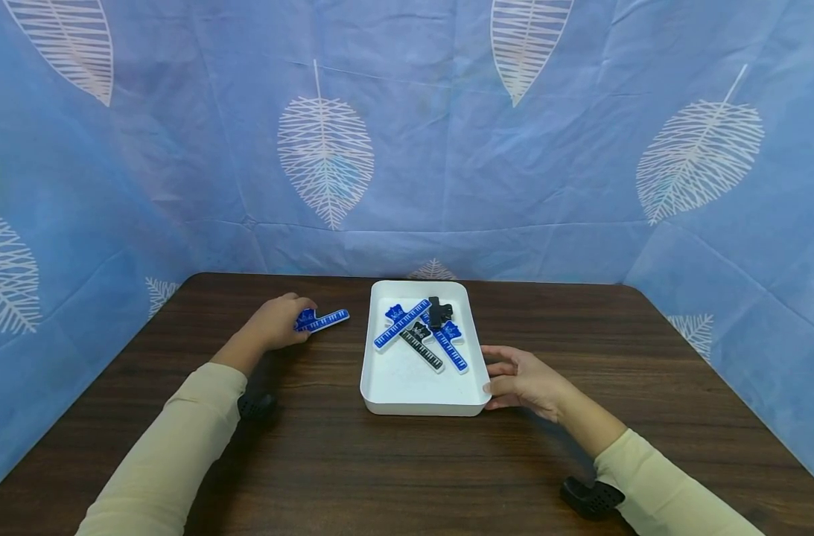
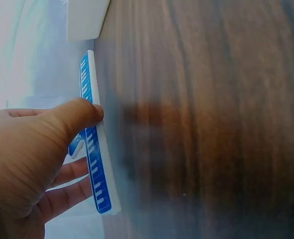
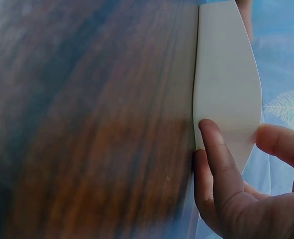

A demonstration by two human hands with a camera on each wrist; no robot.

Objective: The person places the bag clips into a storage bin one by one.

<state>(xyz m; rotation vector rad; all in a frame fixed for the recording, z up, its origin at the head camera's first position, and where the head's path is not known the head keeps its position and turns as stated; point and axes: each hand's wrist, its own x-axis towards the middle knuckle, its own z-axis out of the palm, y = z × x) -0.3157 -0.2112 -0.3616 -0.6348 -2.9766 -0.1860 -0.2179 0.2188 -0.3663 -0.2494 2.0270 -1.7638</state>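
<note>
In the head view my left hand (image 1: 275, 320) is left of the tray, pinching a blue clip (image 1: 329, 320) with a white piano-key pattern. The left wrist view shows the thumb across this clip (image 2: 98, 169), low over the table; whether it touches the wood I cannot tell. A white rectangular tray (image 1: 416, 394) stands at the middle. My right hand (image 1: 530, 383) touches its right side from outside, several fingertips on the tray wall (image 3: 229, 69) and the thumb at its rim. Inside lie blue clips (image 1: 402, 324), a black keyboard-patterned clip (image 1: 421, 350) and a dark clip (image 1: 437, 313), partly overlapping.
The dark wood-grain table (image 1: 407, 476) reaches back to a blue cloth (image 1: 420, 171) printed with white leaves. That cloth also hangs along both sides. A black device (image 1: 590, 497) sits at the right wrist, and another black device (image 1: 255, 406) at the left.
</note>
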